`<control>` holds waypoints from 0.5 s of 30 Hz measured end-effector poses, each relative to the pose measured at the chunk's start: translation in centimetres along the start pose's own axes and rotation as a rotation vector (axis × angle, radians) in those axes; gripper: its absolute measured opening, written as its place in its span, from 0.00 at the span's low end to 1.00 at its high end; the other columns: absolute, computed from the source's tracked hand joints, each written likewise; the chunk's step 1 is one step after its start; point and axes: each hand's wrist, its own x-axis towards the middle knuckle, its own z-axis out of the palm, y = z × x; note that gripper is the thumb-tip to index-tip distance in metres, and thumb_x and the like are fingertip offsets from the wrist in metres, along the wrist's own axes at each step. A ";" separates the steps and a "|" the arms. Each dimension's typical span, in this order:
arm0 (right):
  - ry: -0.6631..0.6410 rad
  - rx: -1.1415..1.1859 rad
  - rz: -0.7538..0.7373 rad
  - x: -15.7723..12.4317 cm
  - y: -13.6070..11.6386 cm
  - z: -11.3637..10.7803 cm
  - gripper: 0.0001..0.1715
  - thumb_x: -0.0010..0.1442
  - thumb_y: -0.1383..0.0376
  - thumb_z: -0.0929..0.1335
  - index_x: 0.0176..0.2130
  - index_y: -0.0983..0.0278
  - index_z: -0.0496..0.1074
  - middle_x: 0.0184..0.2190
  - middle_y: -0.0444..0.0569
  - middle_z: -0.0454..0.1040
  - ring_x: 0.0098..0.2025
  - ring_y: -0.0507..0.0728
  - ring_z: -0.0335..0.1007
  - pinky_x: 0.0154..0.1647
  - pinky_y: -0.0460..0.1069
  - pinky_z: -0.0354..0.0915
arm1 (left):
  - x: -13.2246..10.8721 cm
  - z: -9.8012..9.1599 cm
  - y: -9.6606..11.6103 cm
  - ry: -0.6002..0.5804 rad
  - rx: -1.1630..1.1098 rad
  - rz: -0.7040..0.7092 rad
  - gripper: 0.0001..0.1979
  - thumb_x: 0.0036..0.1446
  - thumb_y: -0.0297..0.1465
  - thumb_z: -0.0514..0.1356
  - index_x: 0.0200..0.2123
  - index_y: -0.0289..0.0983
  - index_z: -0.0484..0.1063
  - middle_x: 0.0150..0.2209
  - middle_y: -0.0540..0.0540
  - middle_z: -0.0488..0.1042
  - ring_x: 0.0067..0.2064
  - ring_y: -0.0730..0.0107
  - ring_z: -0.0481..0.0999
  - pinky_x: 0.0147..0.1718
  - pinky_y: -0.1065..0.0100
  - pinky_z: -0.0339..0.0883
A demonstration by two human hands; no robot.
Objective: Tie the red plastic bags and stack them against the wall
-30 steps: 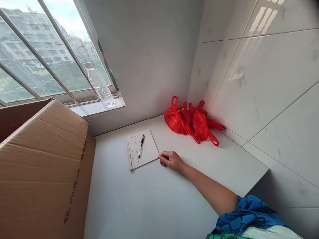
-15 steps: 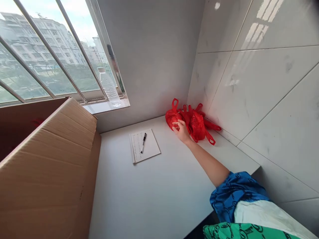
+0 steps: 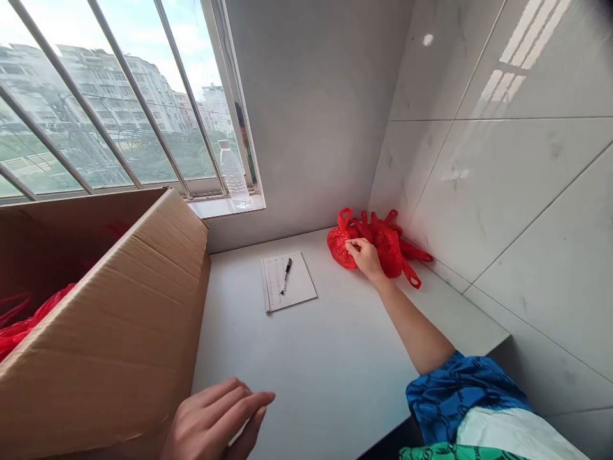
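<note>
At the back corner of the white table, my right hand is closed in a pinch on the left one of several red plastic bags. More red plastic bags are bunched right beside it, their loop handles sticking out. What fills the bags is hidden. My left hand hangs over the front of the table near the cardboard box, holding nothing, with its fingers loosely stretched and a small gap above the thumb.
A tall cardboard box stands on the left with red plastic bags inside. An open notebook with a black pen lies mid-table. On the windowsill is a clear bottle. Tiled wall bounds the right side.
My left hand has come into view at the bottom. The right hand's fingers have closed on the left red bag. The view has shifted slightly, showing more of the box's inside.
</note>
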 end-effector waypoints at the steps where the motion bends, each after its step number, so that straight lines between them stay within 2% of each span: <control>1: -0.021 0.030 -0.019 -0.7 -0.8 -0.3 0.19 0.61 0.52 0.67 0.39 0.65 0.76 0.47 0.55 0.75 0.44 0.59 0.75 0.50 0.55 0.71 | 0.3 0.4 -0.3 -0.001 -0.030 -0.041 0.14 0.58 0.23 0.57 0.43 0.46 0.74 0.25 0.50 0.77 0.25 0.67 0.76 0.24 0.68 0.72; 4: -0.127 0.121 -0.069 -2.9 -3.8 -0.7 0.23 0.62 0.49 0.65 0.36 0.64 0.77 0.42 0.52 0.77 0.40 0.58 0.76 0.46 0.53 0.73 | 1.6 2.2 -2.0 -0.028 -0.175 -0.313 0.08 0.63 0.30 0.56 0.41 0.45 0.74 0.29 0.49 0.78 0.29 0.68 0.77 0.23 0.71 0.69; 6: -0.213 0.211 -0.096 -4.2 -5.7 -0.6 0.23 0.63 0.48 0.66 0.34 0.64 0.78 0.38 0.50 0.77 0.38 0.56 0.76 0.44 0.52 0.74 | 2.7 3.9 -3.4 -0.037 -0.302 -0.552 0.11 0.65 0.37 0.54 0.46 0.44 0.74 0.39 0.47 0.79 0.37 0.65 0.79 0.25 0.72 0.70; 8: -0.300 0.292 -0.100 -5.4 -7.0 -0.1 0.23 0.63 0.48 0.66 0.33 0.64 0.78 0.35 0.48 0.76 0.35 0.55 0.75 0.42 0.51 0.74 | 3.8 5.8 -4.9 0.003 -0.436 -0.692 0.17 0.65 0.41 0.54 0.54 0.43 0.69 0.52 0.43 0.74 0.50 0.61 0.77 0.39 0.67 0.74; 10: -0.386 0.337 -0.071 -6.4 -7.4 0.8 0.24 0.62 0.48 0.66 0.33 0.64 0.79 0.35 0.48 0.75 0.34 0.54 0.74 0.41 0.51 0.74 | 4.6 7.9 -6.5 0.048 -0.528 -0.768 0.26 0.62 0.44 0.57 0.61 0.43 0.61 0.60 0.40 0.66 0.58 0.58 0.70 0.47 0.63 0.73; 12: -0.462 0.343 -0.017 -7.2 -6.6 2.0 0.24 0.62 0.48 0.67 0.34 0.64 0.79 0.36 0.48 0.76 0.34 0.54 0.74 0.41 0.52 0.74 | 4.7 9.7 -7.9 0.068 -0.598 -0.803 0.29 0.60 0.46 0.59 0.60 0.41 0.60 0.58 0.39 0.68 0.57 0.57 0.70 0.48 0.63 0.72; 15: -0.514 0.257 0.044 -8.5 -4.0 3.7 0.24 0.60 0.47 0.68 0.36 0.64 0.78 0.36 0.49 0.77 0.35 0.56 0.74 0.39 0.52 0.73 | 4.0 11.4 -9.3 0.059 -0.629 -0.869 0.25 0.58 0.49 0.60 0.50 0.37 0.67 0.45 0.42 0.75 0.46 0.59 0.75 0.39 0.66 0.72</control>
